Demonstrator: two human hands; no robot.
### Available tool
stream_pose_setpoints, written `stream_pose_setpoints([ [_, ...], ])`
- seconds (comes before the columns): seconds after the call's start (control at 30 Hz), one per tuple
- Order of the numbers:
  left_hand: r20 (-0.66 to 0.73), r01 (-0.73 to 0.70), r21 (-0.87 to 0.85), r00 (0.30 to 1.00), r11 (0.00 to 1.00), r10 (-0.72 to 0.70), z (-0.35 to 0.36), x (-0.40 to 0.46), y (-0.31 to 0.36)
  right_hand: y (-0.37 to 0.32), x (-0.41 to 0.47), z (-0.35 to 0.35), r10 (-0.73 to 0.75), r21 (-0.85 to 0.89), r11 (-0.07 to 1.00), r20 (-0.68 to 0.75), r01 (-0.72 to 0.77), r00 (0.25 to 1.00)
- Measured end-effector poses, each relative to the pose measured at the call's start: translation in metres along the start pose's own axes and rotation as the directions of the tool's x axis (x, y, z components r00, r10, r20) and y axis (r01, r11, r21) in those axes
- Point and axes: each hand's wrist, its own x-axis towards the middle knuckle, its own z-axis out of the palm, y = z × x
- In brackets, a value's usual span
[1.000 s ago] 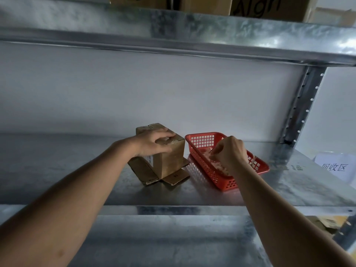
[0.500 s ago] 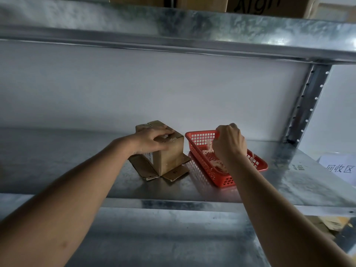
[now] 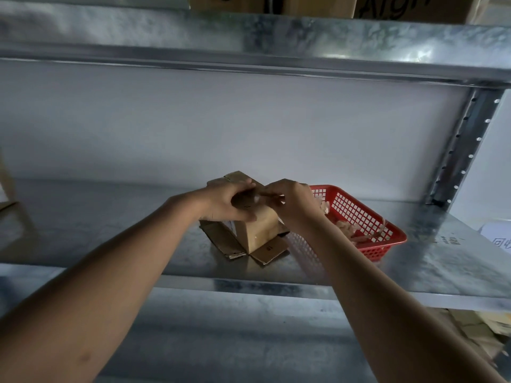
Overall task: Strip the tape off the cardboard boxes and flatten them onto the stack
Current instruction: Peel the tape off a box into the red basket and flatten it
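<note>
A small brown cardboard box [image 3: 261,230] stands on the metal shelf [image 3: 110,230], its bottom flaps splayed flat around it. My left hand [image 3: 226,203] grips the box's top from the left, thumb low on its near face. My right hand [image 3: 290,201] has come onto the top from the right, its fingers on the top edge close to my left fingers. Whether the right fingers pinch tape is unclear. A red plastic basket [image 3: 370,244] with peeled strips of tape [image 3: 351,233] sits just right of the box.
A steel upright [image 3: 464,150] rises at the shelf's back right. Cardboard boxes [image 3: 409,6] stand on the shelf above. A white paper label [image 3: 500,240] lies at the far right. Brown cardboard [image 3: 13,211] shows at the left edge. More cardboard [image 3: 475,335] lies below right.
My right hand has lifted out of the red basket and moved left onto the top of the box. My left hand has stayed gripping the box.
</note>
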Motion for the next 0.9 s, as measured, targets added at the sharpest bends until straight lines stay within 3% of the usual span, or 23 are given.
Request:
stream_pose_setpoints([
  [0.17, 0.005, 0.007, 0.191, 1.0, 0.981, -0.008, -0.011, -0.014, 0.006, 0.001, 0.002, 0.016, 0.183, 0.083, 0.982, -0.182, -0.17, 0.966],
  [0.3, -0.011, 0.018, 0.156, 1.0, 0.988, -0.017, -0.011, -0.021, 0.005, -0.002, -0.013, 0.042, 0.442, 0.414, 0.847, -0.201, -0.333, 0.874],
  [0.77, 0.024, 0.013, -0.02, 1.0, 1.0, -0.013, -0.004, -0.017, 0.0, -0.019, -0.028, 0.077, 0.649, 0.68, 0.655, -0.284, -0.329, 0.706],
  [0.9, 0.02, 0.004, -0.032, 1.0, 0.999, -0.003, -0.003, -0.018, -0.003, -0.023, -0.02, 0.075, 0.659, 0.677, 0.662, -0.319, -0.323, 0.682],
])
